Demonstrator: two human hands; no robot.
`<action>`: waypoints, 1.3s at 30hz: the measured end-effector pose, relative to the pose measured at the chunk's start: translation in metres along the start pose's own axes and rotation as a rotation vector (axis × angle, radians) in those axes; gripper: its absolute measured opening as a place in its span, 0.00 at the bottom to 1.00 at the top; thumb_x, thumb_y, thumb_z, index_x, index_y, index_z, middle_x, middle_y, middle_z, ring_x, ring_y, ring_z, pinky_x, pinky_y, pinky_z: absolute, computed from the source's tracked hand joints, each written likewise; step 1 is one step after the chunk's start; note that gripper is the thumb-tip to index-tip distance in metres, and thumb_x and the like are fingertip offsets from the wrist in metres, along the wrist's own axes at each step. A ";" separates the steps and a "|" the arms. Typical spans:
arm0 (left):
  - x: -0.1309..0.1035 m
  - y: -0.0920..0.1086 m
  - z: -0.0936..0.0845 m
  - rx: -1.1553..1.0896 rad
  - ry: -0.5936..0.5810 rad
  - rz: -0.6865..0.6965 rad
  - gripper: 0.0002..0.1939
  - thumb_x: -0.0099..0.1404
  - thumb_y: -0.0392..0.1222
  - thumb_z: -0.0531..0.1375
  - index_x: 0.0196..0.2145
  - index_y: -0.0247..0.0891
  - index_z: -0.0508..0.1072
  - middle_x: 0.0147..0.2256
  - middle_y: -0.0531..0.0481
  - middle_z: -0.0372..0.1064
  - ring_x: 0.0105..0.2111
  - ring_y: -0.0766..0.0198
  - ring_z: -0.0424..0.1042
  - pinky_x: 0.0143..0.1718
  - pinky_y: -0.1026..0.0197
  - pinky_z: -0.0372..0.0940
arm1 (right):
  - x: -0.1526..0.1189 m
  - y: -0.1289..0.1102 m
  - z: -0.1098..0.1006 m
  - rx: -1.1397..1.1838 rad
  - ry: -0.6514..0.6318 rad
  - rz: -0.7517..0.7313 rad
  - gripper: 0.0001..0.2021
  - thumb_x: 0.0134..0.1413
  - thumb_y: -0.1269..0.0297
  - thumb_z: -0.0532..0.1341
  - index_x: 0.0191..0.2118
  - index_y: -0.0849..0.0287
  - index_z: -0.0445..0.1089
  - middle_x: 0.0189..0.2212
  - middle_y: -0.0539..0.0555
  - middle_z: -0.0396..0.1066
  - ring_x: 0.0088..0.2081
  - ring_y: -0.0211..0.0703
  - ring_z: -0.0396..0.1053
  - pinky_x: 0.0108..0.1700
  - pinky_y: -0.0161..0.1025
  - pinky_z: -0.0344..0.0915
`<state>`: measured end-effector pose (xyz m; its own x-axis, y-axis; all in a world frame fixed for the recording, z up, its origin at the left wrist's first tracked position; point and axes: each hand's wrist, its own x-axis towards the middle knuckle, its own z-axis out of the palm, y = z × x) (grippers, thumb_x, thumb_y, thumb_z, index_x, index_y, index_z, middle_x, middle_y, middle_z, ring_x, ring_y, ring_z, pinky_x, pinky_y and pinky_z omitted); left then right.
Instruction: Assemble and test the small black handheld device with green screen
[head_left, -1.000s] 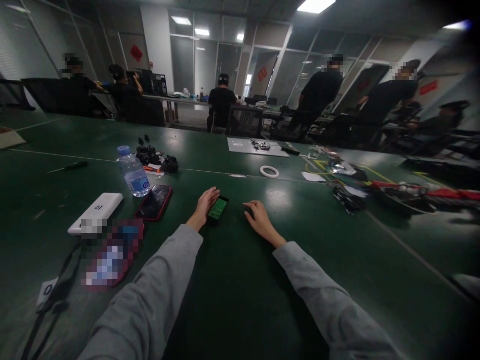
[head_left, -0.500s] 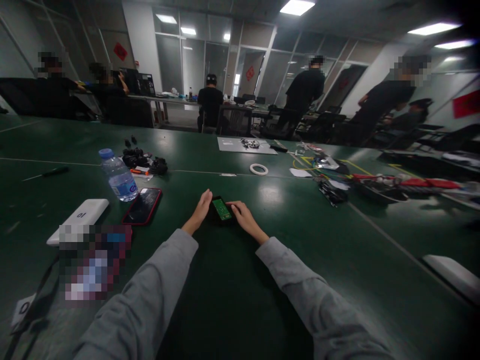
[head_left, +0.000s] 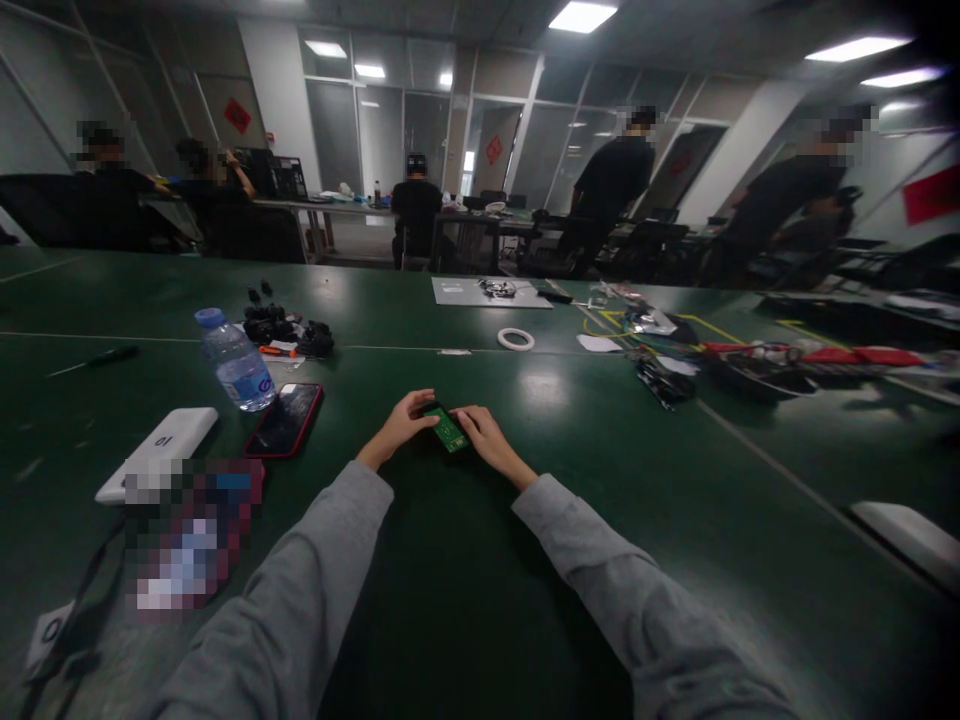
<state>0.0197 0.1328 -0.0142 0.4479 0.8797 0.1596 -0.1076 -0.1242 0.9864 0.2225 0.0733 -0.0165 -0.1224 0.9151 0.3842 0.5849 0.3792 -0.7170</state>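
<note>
A small green circuit board [head_left: 451,435] with a dark border sits between my two hands, low over the green table. My left hand [head_left: 399,426] is closed on its upper left corner, the thumb lying across the board's face and the fingers behind the far edge. At the right edge, my right hand [head_left: 487,438] grips the board with its fingers curled against the side. The fingers under the board are hidden. Whether the dark border belongs to the board or to a case beneath it, I cannot tell.
To the left are a water bottle [head_left: 238,365], a red-edged phone [head_left: 286,422], a white power bank [head_left: 159,455] and a screwdriver [head_left: 112,357]. Black parts [head_left: 281,328] lie behind the bottle. Ahead is a white tape ring [head_left: 516,339]; cables [head_left: 664,382] lie right. Several people are beyond.
My left hand has gone from resting flat beside the board's left edge to closing on its corner, thumb over the top. The board has shifted slightly right and down in view.
</note>
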 end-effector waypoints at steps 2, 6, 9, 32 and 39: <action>0.000 0.000 0.000 0.041 -0.051 0.002 0.29 0.51 0.39 0.68 0.51 0.38 0.68 0.52 0.40 0.65 0.53 0.54 0.65 0.56 0.48 0.57 | -0.001 -0.001 -0.001 -0.006 -0.007 -0.005 0.20 0.64 0.50 0.46 0.45 0.54 0.70 0.41 0.54 0.71 0.44 0.43 0.63 0.51 0.43 0.57; 0.001 -0.006 0.002 0.072 -0.120 0.013 0.24 0.55 0.41 0.65 0.50 0.36 0.69 0.46 0.41 0.70 0.48 0.56 0.69 0.53 0.49 0.59 | -0.002 -0.002 -0.002 -0.011 -0.011 -0.006 0.21 0.63 0.49 0.45 0.44 0.54 0.71 0.40 0.54 0.70 0.44 0.43 0.62 0.50 0.43 0.57; 0.004 -0.005 -0.001 0.111 -0.165 -0.009 0.23 0.55 0.43 0.65 0.48 0.36 0.71 0.44 0.42 0.71 0.46 0.57 0.70 0.51 0.50 0.61 | 0.000 -0.001 -0.002 0.014 -0.006 0.009 0.22 0.63 0.48 0.46 0.44 0.55 0.71 0.40 0.54 0.71 0.44 0.43 0.63 0.51 0.44 0.57; -0.005 0.013 -0.005 0.262 -0.267 0.002 0.33 0.43 0.44 0.71 0.47 0.38 0.68 0.45 0.43 0.68 0.46 0.57 0.68 0.49 0.52 0.61 | -0.001 0.000 -0.008 0.409 0.071 0.239 0.26 0.56 0.41 0.50 0.42 0.59 0.71 0.36 0.53 0.71 0.41 0.40 0.67 0.46 0.39 0.62; -0.010 0.016 0.000 0.241 -0.058 -0.037 0.25 0.48 0.53 0.67 0.41 0.39 0.67 0.33 0.52 0.67 0.34 0.62 0.67 0.35 0.61 0.61 | -0.006 -0.013 -0.012 0.398 0.044 0.194 0.25 0.57 0.43 0.51 0.52 0.54 0.65 0.39 0.51 0.69 0.40 0.40 0.67 0.45 0.38 0.63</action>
<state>0.0135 0.1217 -0.0004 0.4989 0.8585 0.1186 0.1217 -0.2049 0.9712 0.2257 0.0611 -0.0025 -0.0015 0.9710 0.2391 0.2386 0.2325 -0.9429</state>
